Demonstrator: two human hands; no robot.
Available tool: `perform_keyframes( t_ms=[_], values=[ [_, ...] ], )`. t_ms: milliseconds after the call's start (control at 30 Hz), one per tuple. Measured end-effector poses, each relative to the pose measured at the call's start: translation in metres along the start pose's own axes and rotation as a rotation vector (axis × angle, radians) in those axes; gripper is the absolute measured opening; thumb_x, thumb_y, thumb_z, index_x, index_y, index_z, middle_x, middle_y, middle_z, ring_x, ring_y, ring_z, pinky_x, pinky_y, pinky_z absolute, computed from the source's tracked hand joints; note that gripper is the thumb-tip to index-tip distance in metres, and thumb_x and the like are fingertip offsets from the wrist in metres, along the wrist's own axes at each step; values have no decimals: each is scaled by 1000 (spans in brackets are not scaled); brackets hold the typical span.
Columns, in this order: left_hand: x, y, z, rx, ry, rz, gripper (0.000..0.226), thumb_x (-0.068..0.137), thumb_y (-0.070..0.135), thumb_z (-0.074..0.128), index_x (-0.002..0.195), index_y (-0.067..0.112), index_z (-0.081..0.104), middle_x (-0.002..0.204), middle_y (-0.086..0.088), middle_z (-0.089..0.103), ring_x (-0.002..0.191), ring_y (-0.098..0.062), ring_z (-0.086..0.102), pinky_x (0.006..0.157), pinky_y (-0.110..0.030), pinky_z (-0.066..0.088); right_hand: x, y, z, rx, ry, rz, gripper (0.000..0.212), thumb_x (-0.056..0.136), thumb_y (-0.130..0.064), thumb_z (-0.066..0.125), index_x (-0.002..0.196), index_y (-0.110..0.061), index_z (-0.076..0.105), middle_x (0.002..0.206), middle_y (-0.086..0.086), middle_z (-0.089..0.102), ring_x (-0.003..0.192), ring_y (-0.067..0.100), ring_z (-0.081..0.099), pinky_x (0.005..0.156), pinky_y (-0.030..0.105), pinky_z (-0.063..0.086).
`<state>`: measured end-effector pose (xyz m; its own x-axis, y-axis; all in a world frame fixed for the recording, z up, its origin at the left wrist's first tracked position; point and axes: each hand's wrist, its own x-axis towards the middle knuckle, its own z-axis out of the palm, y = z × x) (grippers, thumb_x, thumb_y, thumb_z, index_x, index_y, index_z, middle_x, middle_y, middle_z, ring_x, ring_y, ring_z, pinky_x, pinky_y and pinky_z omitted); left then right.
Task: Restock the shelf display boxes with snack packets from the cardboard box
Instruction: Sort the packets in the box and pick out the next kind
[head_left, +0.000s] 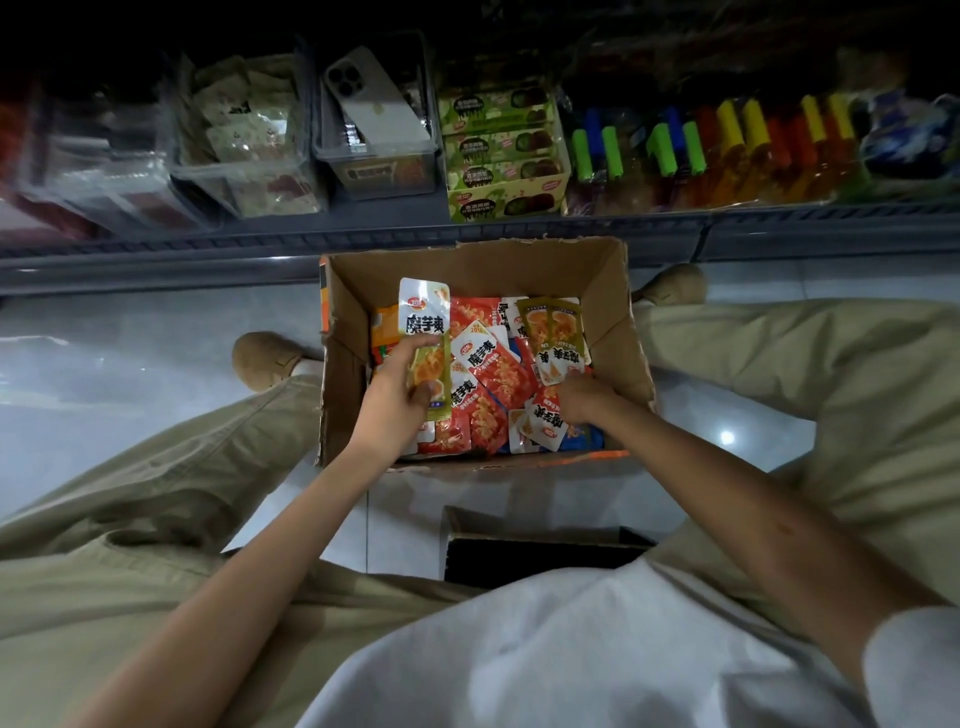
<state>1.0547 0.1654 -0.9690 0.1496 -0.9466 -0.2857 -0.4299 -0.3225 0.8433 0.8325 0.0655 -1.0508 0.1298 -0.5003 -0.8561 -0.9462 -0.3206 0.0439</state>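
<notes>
Cardboard box (470, 266) sits on the floor (104, 374) between the person's legs (156, 467), loaded with red snack packets (493, 376). Over at its 9 o'clock the left hand (395, 397) has fingers curled round a small stack of green-and-white packets (423, 314), held upright. Around 4 o'clock the right hand (582, 399) pinches a pair of olive packets (553, 332) by one end. Clear display bins (384, 166) sit on the shelf (208, 244) at 12 o'clock, one with a phone (374, 104) lying on top.

both arms: reaching forward | left hand (397, 397): grips snack packet (423, 317) | right hand (582, 397): level beside it, pinches olive packets (553, 332)
</notes>
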Motion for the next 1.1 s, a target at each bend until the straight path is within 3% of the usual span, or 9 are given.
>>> perform_keyframes(
  t_ms=[67, 167, 367, 433, 533, 733, 800, 933, 1100],
  values=[
    [0, -1, -1, -4, 13, 21, 48, 90, -5, 53, 120, 32, 46, 131, 4, 50, 125, -18, 49, 97, -42, 49, 2, -2, -2, -48, 54, -14, 45, 90, -5, 48, 135, -5, 44, 154, 20, 9, 132, 31, 34, 98, 36, 42],
    [-2, 0, -2, 31, 33, 50, 48, 89, -9, 51, 117, 29, 48, 132, -1, 50, 127, -17, 45, 98, -29, 44, 5, -1, -5, -118, 80, -41, 52, 91, -7, 50, 142, -7, 38, 156, 17, -12, 143, 32, 15, 108, 41, 35],
    [-1, -2, -5, 91, 66, 18, 42, 91, -7, 50, 123, 19, 51, 135, -8, 49, 126, -18, 44, 97, -27, 42, -11, -10, -4, -90, 41, -71, 41, 94, -6, 46, 135, -4, 44, 145, 15, 36, 128, 29, 42, 102, 38, 37],
    [1, -2, -6, 107, 80, 19, 42, 91, -6, 50, 125, 18, 51, 135, -8, 49, 123, -13, 43, 93, -20, 40, -16, -12, -3, -44, 12, -103, 29, 93, -4, 46, 121, -4, 54, 122, 11, 54, 101, 23, 56, 82, 32, 45],
    [1, -1, -7, 122, 98, 28, 42, 91, -6, 50, 126, 17, 51, 135, -7, 48, 119, -8, 42, 87, -7, 35, -22, -20, -7, 270, -47, -180, 17, 96, -5, 40, 93, -12, 56, 79, 3, 52, 62, 12, 47, 56, 24, 38],
    [2, -5, -3, 161, -34, 79, 52, 90, 25, 62, 138, 23, 42, 139, -1, 40, 128, -16, 40, 104, -35, 41, -58, -39, -56, 930, 37, -375, 27, 92, -11, 55, 117, -6, 64, 127, 6, 60, 120, 19, 53, 100, 30, 40],
    [1, -6, -2, 163, -118, 87, 64, 85, 39, 64, 142, 29, 36, 148, -2, 32, 138, -20, 30, 110, -40, 35, -71, -42, -68, 1088, 32, -457, 28, 91, -5, 55, 118, -5, 63, 129, 4, 59, 122, 15, 51, 103, 28, 37],
    [-2, 4, 0, 122, -78, 166, 81, 76, 33, 76, 143, 28, 31, 142, 10, 32, 130, 2, 28, 102, -12, 29, -86, -49, -76, 1465, -134, -636, 31, 92, 2, 50, 121, -2, 59, 126, 2, 60, 118, 16, 55, 105, 29, 39],
    [-3, 14, -8, 109, 196, 256, 47, 86, 11, 66, 125, 25, 44, 120, 8, 47, 106, 14, 43, 91, -10, 42, -98, -52, -87, 1883, -364, -751, 33, 90, 2, 45, 112, -15, 63, 97, -2, 70, 102, 12, 60, 102, 35, 40]
  ],
)
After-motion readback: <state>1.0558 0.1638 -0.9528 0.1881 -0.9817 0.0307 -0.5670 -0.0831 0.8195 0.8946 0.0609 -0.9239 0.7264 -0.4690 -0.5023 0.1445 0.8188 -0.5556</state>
